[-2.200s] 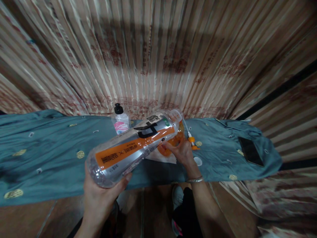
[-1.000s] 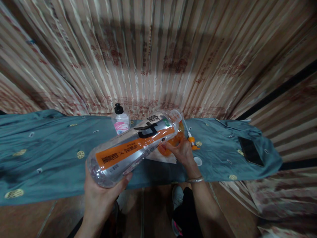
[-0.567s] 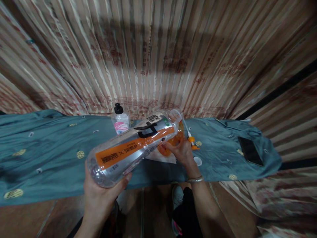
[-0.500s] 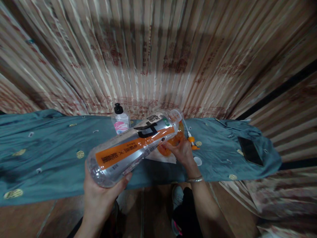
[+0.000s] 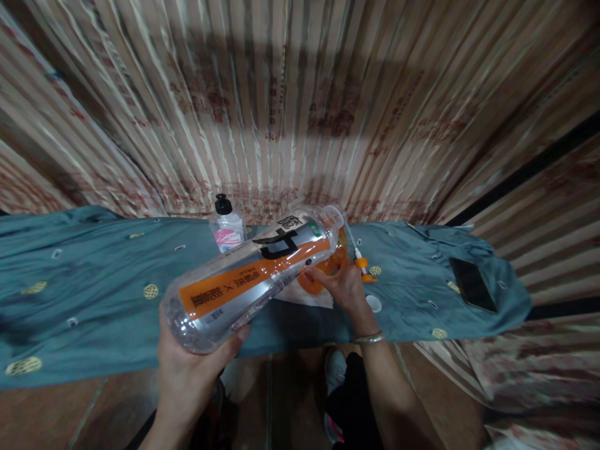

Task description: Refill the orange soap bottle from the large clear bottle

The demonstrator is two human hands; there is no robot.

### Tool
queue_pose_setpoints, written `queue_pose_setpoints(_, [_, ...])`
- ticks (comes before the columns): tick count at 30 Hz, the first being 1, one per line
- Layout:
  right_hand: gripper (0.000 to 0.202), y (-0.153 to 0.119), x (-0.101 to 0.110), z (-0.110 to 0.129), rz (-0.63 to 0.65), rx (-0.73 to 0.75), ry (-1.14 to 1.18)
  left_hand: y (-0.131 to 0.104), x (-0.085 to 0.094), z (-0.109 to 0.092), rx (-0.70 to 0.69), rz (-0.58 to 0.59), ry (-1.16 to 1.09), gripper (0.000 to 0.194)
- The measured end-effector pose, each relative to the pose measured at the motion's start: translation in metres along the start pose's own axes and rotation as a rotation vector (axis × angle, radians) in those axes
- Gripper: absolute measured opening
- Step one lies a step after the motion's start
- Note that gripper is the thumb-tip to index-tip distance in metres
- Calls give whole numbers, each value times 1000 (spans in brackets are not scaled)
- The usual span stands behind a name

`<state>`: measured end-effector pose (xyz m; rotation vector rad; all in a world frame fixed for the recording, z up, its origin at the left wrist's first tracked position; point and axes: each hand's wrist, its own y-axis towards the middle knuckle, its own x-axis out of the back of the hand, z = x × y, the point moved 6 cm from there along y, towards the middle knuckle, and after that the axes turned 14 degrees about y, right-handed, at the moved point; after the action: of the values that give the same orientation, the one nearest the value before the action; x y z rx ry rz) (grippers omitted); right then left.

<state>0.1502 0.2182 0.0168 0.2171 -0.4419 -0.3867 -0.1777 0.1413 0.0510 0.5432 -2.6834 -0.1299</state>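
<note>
My left hand (image 5: 194, 362) grips the base end of a large clear bottle (image 5: 253, 275) with an orange and silver label. The bottle is tilted, its open mouth up at the right, above an orange bottle (image 5: 312, 282). My right hand (image 5: 344, 284) is closed around the orange bottle, which is partly hidden behind the clear one. Beneath the orange bottle lies a white sheet (image 5: 304, 298). To the right of my right hand lies an orange and white pump head (image 5: 362, 265), with a round white cap (image 5: 374, 304) nearer the front edge.
A clear bottle with a black cap and pink label (image 5: 228, 228) stands behind the large bottle. A dark phone (image 5: 473, 285) lies on the right of the teal cloth (image 5: 107, 269). A pleated curtain (image 5: 300, 106) hangs behind.
</note>
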Motion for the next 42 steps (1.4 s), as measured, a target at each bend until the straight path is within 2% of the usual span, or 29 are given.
queue_pose_setpoints(5, [53, 0, 1, -2, -19, 16, -2, -1, 1, 1, -12, 5, 12, 96])
queue_pose_setpoints(10, [47, 0, -1, -4, -15, 33, -19, 1, 2, 3, -48, 10, 40, 92])
queue_pose_setpoints(14, [49, 1, 0, -6, -23, 26, -44, 2, 1, 7, -21, 6, 7, 93])
queue_pose_setpoints(20, [50, 1, 0, -7, -24, 46, -17, 3, 4, 1, -104, -20, 43, 89])
queue_pose_setpoints(32, [47, 0, 0, -6, -45, 73, -7, 0, 3, 7, 2, -11, 11, 96])
queue_pose_setpoints(38, [54, 0, 0, -6, -39, 63, -5, 3, 2, 3, -102, -17, 20, 89])
queue_pose_setpoints(42, [53, 0, 0, -5, -42, 54, -11, 3, 0, 0, -115, -22, 9, 88])
